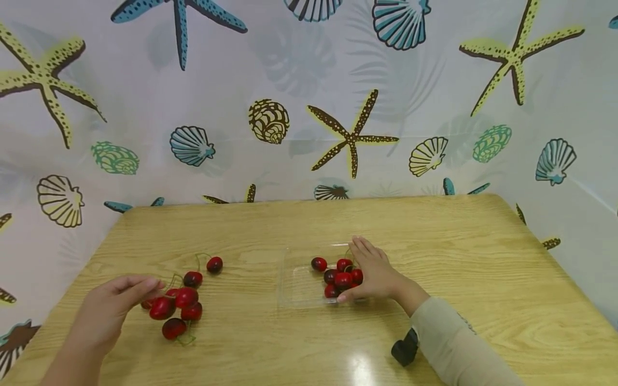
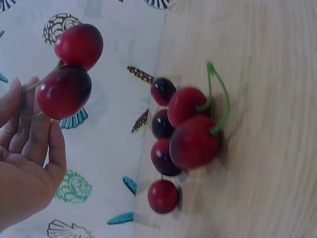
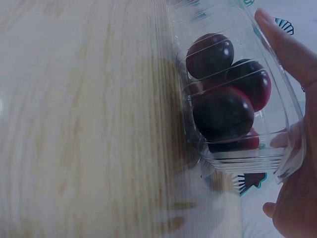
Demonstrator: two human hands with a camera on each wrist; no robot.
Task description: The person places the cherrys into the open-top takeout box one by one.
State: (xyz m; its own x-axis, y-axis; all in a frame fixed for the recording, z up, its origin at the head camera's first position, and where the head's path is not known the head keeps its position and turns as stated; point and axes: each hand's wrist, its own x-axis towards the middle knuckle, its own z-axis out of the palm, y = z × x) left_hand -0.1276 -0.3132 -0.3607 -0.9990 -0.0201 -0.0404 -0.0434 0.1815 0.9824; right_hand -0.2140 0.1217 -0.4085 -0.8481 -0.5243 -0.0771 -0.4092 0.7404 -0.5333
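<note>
My left hand (image 1: 113,308) pinches the thin green stems of a pair of dark red cherries (image 2: 64,92), which hang beside its fingertips. Beneath and beyond them, several more cherries (image 1: 174,328) lie loose on the table, some joined in pairs by their stems. A clear plastic container (image 1: 301,304) stands at mid-table with several cherries (image 1: 343,280) gathered toward its right end. My right hand (image 1: 374,273) holds that end, the thumb at the near rim and the fingers reaching to the far rim. Part of the heap is hidden under the palm.
The wood-grain table (image 1: 251,343) runs back to a white cloth (image 1: 232,96) printed with starfish and shells. A black strap piece (image 1: 404,348) sticks out beside my right sleeve (image 1: 454,338).
</note>
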